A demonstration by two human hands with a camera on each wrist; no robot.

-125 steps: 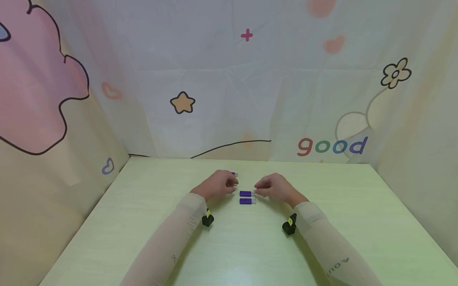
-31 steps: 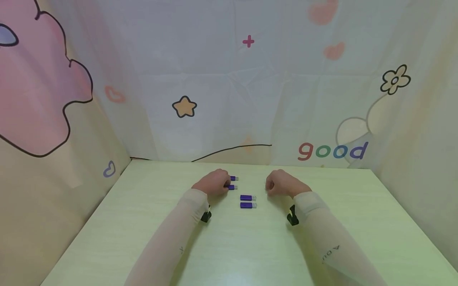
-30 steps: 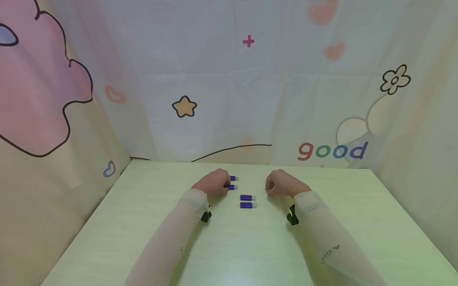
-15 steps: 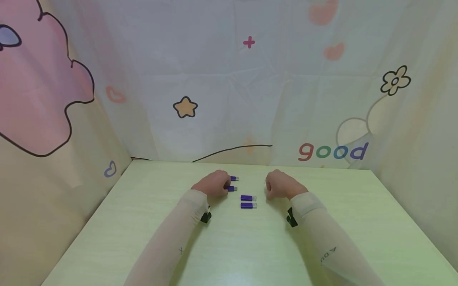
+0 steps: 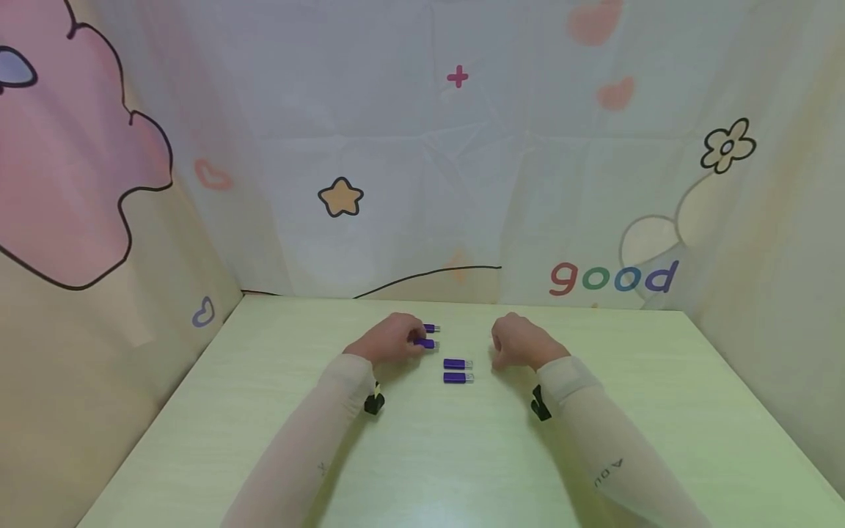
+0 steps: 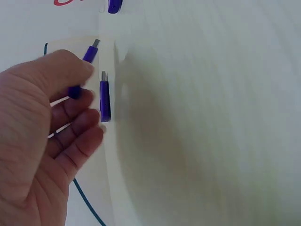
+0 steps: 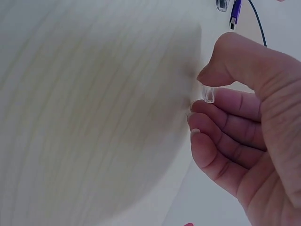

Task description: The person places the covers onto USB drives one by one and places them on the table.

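Note:
Between thumb and forefinger, my left hand [image 5: 389, 339] pinches a purple USB flash drive [image 6: 91, 53], its metal plug bare and pointing away from the palm. Just beyond the fingers, a second uncapped USB flash drive [image 6: 105, 101] lies on the table. Farther right, my right hand [image 5: 520, 342] pinches a small clear plastic cap [image 7: 208, 94] between its thumb and fingers; the head view hides this cap. Two more purple drives, a farther one [image 5: 454, 364] and a nearer one [image 5: 455, 378], lie parallel between the hands, with clear caps over their plugs.
The pale wood-grain table [image 5: 436, 455] runs back to a printed cloth backdrop [image 5: 396, 132], which also hangs at both sides. Both forearms wear light sleeves, with a black wrist camera on the left [image 5: 374, 402] and one on the right [image 5: 540, 403].
Over about four seconds the right hand has moved right, away from the drives, and the left hand's drive has come into view. In the last half second the left hand has turned slightly.

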